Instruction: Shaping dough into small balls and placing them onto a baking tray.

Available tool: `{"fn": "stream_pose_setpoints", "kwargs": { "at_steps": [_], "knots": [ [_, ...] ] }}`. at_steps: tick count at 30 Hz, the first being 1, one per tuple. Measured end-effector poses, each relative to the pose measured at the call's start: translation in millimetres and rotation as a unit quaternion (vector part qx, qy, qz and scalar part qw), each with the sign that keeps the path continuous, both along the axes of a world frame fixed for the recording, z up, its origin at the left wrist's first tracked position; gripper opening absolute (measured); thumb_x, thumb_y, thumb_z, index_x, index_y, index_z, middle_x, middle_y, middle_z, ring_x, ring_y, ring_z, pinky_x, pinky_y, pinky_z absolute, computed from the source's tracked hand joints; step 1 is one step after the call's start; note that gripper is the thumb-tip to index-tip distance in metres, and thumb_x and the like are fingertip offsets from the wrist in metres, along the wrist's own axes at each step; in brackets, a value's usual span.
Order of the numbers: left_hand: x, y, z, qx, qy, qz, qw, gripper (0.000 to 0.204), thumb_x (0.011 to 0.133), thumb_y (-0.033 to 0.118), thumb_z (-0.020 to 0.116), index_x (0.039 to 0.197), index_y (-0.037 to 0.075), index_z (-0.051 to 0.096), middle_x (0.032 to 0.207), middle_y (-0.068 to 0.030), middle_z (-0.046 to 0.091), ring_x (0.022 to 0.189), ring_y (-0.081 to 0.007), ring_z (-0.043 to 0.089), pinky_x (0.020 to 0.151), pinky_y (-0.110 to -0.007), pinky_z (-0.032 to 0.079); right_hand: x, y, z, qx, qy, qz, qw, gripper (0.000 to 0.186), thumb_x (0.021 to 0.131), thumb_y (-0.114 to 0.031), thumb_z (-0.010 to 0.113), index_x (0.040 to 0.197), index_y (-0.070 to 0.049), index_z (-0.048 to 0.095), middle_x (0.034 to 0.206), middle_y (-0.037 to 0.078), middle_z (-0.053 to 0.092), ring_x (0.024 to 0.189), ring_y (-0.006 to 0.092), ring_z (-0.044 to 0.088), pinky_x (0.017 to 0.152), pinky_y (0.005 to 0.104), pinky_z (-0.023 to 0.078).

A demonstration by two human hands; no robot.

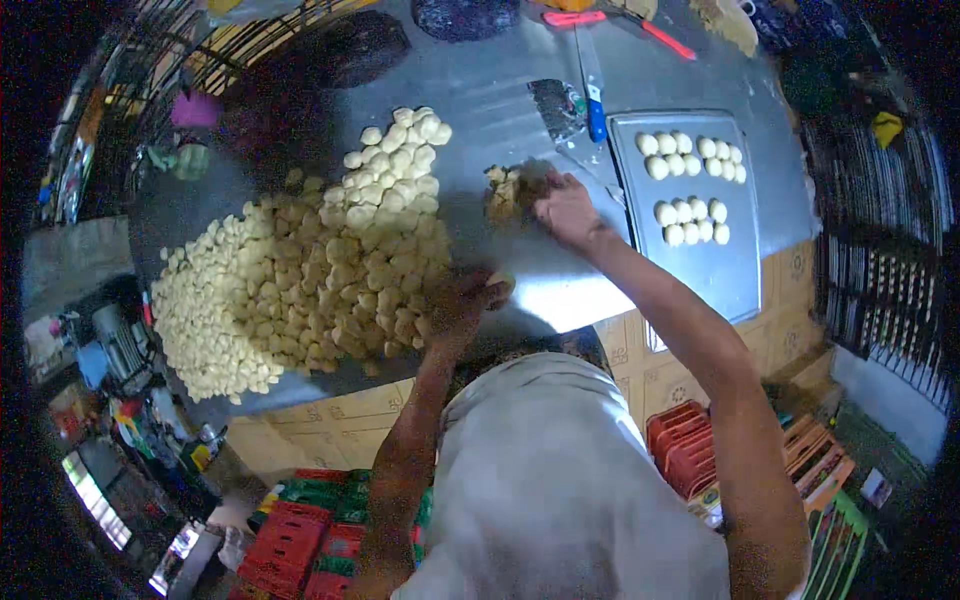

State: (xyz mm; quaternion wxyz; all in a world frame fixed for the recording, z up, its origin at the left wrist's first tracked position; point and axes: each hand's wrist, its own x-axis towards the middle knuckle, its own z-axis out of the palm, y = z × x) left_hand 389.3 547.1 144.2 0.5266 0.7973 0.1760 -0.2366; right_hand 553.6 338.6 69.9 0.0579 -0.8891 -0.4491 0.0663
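A large heap of pale dough pieces (330,270) covers the left part of the dark metal table (470,95). Beside the heap's near right edge, my left hand (465,305) is in shadow, its fingers closed on a flattened dough piece (502,287). My right hand (570,212) reaches across to a small crumbly brown mound (508,192) in the middle of the table. Its fingers curl together at the mound's right side; what they pinch is hidden. On the right, a metal tray (690,285) carries three groups of round dough balls (690,210).
A blue-handled knife (596,115), a dark scraper-like piece (557,108) and a red-handled tool (668,40) lie toward the table's far side. Red crates (285,545) stand on the floor at left, with another red crate stack (683,447) at right.
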Motion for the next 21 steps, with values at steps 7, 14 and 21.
{"fn": "stream_pose_setpoints", "kwargs": {
  "at_steps": [7, 14, 21],
  "knots": [
    [35, -46, -9, -0.055, -0.140, 0.073, 0.986, 0.024, 0.096, 0.019, 0.072, 0.114, 0.003, 0.074, 0.106, -0.0055, 0.074, 0.089, -0.0154, 0.068, 0.078, -0.028, 0.054, -56, -14, 22, 0.329, 0.481, -0.396, 0.710, 0.018, 0.090, -0.006, 0.067, 0.106, -0.001, 0.074, 0.087, 0.006, 0.073, 0.089, 0.0202, 0.067, 0.075, 0.0357, 0.054],
    [36, -49, -26, -0.340, -0.065, 0.225, 0.911, 0.030, 0.098, 0.018, 0.072, 0.121, -0.001, 0.071, 0.112, -0.0068, 0.073, 0.093, -0.0141, 0.069, 0.080, -0.027, 0.056, -92, 3, 52, 0.232, 0.076, -0.274, 0.930, 0.030, 0.091, 0.000, 0.063, 0.119, 0.003, 0.071, 0.103, 0.011, 0.074, 0.082, 0.0208, 0.068, 0.078, 0.0292, 0.054],
    [34, -7, -38, -0.357, 0.043, 0.031, 0.933, 0.033, 0.097, 0.012, 0.072, 0.126, -0.004, 0.068, 0.113, -0.0093, 0.073, 0.097, -0.0140, 0.069, 0.082, -0.023, 0.056, -111, -12, 60, 0.343, 0.431, -0.365, 0.750, 0.037, 0.085, 0.006, 0.067, 0.121, 0.004, 0.071, 0.102, 0.012, 0.073, 0.082, 0.0207, 0.068, 0.076, 0.0313, 0.054]
  ]
}}
